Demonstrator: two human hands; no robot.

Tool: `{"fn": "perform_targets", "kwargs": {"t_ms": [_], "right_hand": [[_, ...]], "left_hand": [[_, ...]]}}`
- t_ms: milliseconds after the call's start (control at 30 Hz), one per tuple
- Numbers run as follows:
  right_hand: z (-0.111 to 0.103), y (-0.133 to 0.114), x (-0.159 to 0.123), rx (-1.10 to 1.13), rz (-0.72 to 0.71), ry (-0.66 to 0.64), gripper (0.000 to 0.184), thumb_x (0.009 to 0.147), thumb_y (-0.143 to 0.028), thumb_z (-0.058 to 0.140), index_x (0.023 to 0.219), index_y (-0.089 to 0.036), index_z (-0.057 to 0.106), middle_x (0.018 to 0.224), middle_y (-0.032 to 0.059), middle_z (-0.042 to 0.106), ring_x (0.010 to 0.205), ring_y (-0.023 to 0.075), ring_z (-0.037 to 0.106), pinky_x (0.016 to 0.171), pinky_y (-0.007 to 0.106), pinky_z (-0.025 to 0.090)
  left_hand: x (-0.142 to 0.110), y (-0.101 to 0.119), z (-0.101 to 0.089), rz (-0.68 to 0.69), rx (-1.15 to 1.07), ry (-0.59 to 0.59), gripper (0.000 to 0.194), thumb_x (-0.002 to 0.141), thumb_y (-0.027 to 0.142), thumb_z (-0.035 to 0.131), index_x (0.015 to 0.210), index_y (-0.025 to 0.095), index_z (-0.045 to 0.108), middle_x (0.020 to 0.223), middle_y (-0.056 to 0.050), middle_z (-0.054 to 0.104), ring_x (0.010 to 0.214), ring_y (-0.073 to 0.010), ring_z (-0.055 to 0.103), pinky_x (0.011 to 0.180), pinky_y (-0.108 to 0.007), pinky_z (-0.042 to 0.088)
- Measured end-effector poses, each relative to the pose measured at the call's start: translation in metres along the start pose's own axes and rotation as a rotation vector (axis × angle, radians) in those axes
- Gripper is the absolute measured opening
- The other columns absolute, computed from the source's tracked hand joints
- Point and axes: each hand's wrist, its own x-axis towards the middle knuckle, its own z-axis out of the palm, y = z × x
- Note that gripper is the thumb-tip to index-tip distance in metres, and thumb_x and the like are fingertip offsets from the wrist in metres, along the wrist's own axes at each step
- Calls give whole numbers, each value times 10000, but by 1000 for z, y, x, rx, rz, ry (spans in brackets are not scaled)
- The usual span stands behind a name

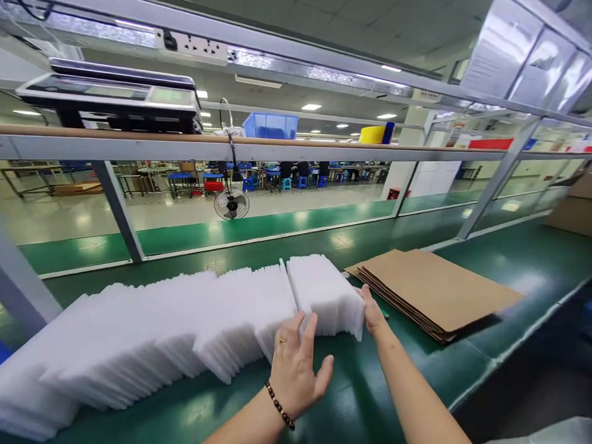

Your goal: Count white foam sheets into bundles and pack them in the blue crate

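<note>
Bracing white foam on a green bench with both hands

Reaching up from the near side, the left hand [298, 371] has its palm tipped toward the foam, index and middle fingers pointing away and the thumb standing out to the right. It is unclenched and holds nothing, though I can't tell whether its fingertips brush the sheets. A ring and a beaded bracelet [280, 406] show on that side. The right hand [369, 310] comes in with its forearm slanting up and to the left, set against the right end of the foam; some of its fingers are hidden, so I can't say how firmly they close.

I count two groups of foam: one long row [151, 333] and one shorter block [320, 284], the sheets in each packed too tightly to number. Beyond them is one cardboard stack [434, 288], several sheets deep. The shelf [303, 150] above carries one scale [120, 96] and one blue bin [270, 126].

The shorter block lies just beyond the left hand and immediately left of the right one, on the bench [358, 386]. The long row stretches away to the left hand's left, its sheets leaning.
</note>
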Motion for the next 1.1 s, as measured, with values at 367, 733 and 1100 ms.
{"fn": "perform_targets", "kwargs": {"t_ms": [367,733,1100], "right_hand": [[23,-20,-27,73,-135,-201,629,811,-654,304,1136,-171,542,1126,78,591,1018,230,547,910,405,386],[-22,-50,-117,-323,-256,44,369,846,-413,486,1089,-141,541,1167,92,528,1088,226,476,940,450,338],[-199,-107,-373,-571,58,-35,121,746,-160,543,649,-162,616,633,-27,598,613,101,553,591,221,414]], "left_hand": [[67,-44,6,-36,365,-436,880,700,665,455,1345,85,305,1305,-241,415,1246,-343,328,1008,-469,229],[64,-49,34,-58,652,-560,906,699,690,322,1339,50,303,1389,-220,294,1302,-319,225,1008,-485,221],[43,138,57,552,366,-35,624,815,498,337,1272,77,394,1361,-191,324,1319,-323,149,1051,-476,175]]}}
